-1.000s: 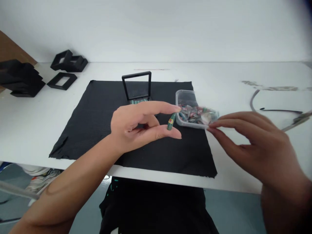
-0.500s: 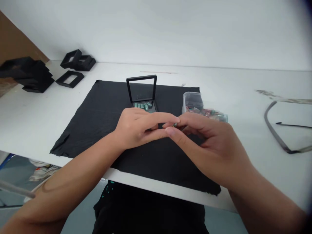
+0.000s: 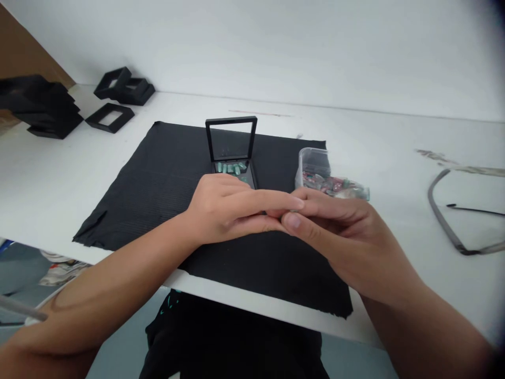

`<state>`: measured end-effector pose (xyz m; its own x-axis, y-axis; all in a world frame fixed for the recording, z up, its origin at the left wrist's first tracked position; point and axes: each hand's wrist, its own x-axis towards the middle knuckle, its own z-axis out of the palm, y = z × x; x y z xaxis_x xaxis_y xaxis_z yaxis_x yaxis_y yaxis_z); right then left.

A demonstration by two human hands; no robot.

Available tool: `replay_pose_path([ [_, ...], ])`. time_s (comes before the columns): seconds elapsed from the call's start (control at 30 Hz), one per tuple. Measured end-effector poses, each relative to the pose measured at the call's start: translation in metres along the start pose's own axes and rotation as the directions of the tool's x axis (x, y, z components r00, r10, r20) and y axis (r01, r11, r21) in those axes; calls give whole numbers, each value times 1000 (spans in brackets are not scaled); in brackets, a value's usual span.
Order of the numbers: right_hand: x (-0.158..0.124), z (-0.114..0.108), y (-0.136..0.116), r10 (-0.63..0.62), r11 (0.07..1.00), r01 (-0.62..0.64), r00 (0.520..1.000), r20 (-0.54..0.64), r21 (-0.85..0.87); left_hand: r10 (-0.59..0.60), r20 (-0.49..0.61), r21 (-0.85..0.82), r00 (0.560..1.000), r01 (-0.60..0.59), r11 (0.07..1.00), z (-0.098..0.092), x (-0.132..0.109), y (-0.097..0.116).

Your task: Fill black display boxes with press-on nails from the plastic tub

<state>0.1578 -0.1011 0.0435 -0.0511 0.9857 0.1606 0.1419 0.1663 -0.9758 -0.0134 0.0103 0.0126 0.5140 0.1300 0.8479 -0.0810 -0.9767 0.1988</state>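
Note:
My left hand point(image 3: 224, 210) and my right hand point(image 3: 347, 231) meet fingertip to fingertip above a black mat point(image 3: 134, 195). Both are closed in a pinch around a small green piece, now almost wholly hidden by the fingers. Just behind my left hand stands an open black display frame point(image 3: 208, 139) with a clear window in its raised lid. Several green, polished stone-like pieces point(image 3: 231, 168) lie in its lower half. Beyond my right hand sits a clear plastic box point(image 3: 300, 166), beside or under small bags of red and green pieces point(image 3: 335, 184).
Eyeglasses point(image 3: 437, 218) lie on the white table point(image 3: 398, 210) at the right. More black frames point(image 3: 110, 117) rest at the back left, near a dark stack point(image 3: 47, 108). A white wall point(image 3: 276, 52) closes off the table's far side.
My joined fingertips have shifted slightly to the right and down. The green piece, partly visible between them before, is now nearly covered. The whole view has tilted a little.

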Motion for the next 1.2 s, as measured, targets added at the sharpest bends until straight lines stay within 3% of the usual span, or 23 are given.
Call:
replay_pose_path([
  [0.3, -2, -6, -6, -3, 998, -9, 980, 200, 63, 28, -50, -142, 998, -35, 989, 2, 2, 5],
  [0.43, -3, -4, -5, 16, 993, -37, 983, 181, 116, -33, -60, -247, 998, 17, 969, 0, 5, 8],
  [0.63, -4, 0, -2, 22, 991, -47, 982, 190, 125, -67, -91, -220, 994, 45, 975, 3, 8, 8],
  [0.73, -5, 1, -2, 7, 997, -20, 988, 157, 81, -93, -87, -295, 992, 64, 953, 2, 7, 9],
  [0.83, -7, -1, -3, -47, 993, 56, 995, 89, -108, -203, 36, -439, 979, 198, 876, -1, 5, 13],
  [0.93, -9, -6, -3, -118, 951, 141, 988, 99, -276, -280, 131, -565, 951, 304, 767, -1, 5, 18],
  [1.1, -9, -10, -6, -112, 942, 166, 975, 192, -293, -402, 286, -691, 870, 478, 542, 1, 7, 29],
  [1.2, -9, -9, -9, -117, 944, 178, 968, 221, -279, -433, 344, -742, 833, 523, 419, 0, 8, 35],
])
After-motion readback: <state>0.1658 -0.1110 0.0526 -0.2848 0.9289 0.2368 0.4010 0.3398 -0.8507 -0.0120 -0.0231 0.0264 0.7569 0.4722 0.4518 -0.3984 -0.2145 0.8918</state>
